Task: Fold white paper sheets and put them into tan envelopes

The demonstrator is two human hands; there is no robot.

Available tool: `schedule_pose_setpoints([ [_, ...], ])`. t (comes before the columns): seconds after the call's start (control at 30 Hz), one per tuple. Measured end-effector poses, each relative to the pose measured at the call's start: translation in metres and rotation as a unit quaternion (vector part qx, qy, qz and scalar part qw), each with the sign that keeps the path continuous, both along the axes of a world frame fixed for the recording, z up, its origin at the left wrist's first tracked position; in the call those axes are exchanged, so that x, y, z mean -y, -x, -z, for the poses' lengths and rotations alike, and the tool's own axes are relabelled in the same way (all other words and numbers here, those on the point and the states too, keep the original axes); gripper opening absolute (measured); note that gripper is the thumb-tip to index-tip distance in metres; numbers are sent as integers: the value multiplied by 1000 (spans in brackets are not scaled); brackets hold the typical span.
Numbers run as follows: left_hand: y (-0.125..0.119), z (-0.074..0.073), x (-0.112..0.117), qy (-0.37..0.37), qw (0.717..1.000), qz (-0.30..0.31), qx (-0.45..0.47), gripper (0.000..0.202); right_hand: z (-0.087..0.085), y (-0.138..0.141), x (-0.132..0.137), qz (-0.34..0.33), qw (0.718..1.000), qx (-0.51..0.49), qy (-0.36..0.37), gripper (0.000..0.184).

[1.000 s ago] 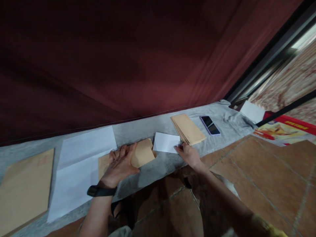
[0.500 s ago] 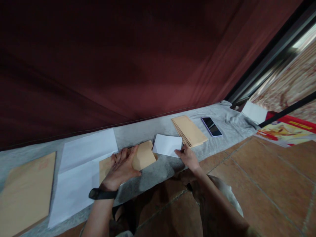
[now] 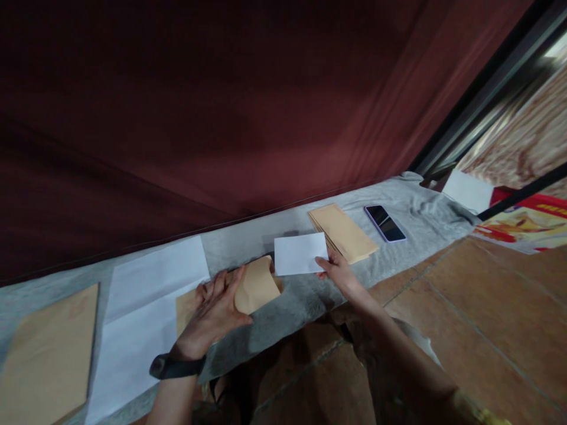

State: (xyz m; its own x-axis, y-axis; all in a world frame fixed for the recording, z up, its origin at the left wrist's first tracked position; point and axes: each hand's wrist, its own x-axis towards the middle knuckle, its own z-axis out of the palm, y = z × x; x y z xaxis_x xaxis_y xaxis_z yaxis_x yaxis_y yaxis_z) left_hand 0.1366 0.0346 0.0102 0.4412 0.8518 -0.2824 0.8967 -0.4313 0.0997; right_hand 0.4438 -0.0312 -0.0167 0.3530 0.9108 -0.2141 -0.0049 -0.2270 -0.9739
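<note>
My left hand [image 3: 217,310] lies with fingers spread across a brown envelope [image 3: 256,286], pressing it to the grey cloth. That envelope's right end gapes a little. Between the thumb and fingers of my right hand [image 3: 337,271] is a white folded paper [image 3: 297,254], pinched at its right edge. The paper's left edge is right beside the envelope's mouth; whether they touch I cannot tell. Just behind my right hand, a stack of brown envelopes [image 3: 343,231] is fanned slightly. Under and left of my left hand, a large creased white sheet [image 3: 137,330] is spread out.
A grey cloth [image 3: 239,237] covers the narrow surface, with a dark red curtain [image 3: 266,118] along its back. Far left lies a large brown envelope [image 3: 48,354]. A phone [image 3: 384,223] rests right of the stack. Beyond the right end stands a red and yellow box [image 3: 531,221].
My right hand has raised and levelled the white folded paper slightly. The envelope's right end bulges more than before. My left hand stays on the envelope, and the view has shifted a little.
</note>
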Motion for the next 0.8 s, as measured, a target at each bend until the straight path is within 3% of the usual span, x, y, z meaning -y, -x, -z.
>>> schedule_pose_setpoints([
  [0.17, 0, 1, 0, 6, 1000, -3, 1, 110, 1, -7, 5, -46, 999, 17, -22, 25],
  [0.4, 3, 7, -3, 0, 1000, -3, -2, 112, 2, -10, 4, -88, 996, 10, 12, 15],
  [0.8, -1, 0, -1, 5, 1000, -7, -1, 108, -5, -19, -4, -139, 990, 18, 25, 12],
])
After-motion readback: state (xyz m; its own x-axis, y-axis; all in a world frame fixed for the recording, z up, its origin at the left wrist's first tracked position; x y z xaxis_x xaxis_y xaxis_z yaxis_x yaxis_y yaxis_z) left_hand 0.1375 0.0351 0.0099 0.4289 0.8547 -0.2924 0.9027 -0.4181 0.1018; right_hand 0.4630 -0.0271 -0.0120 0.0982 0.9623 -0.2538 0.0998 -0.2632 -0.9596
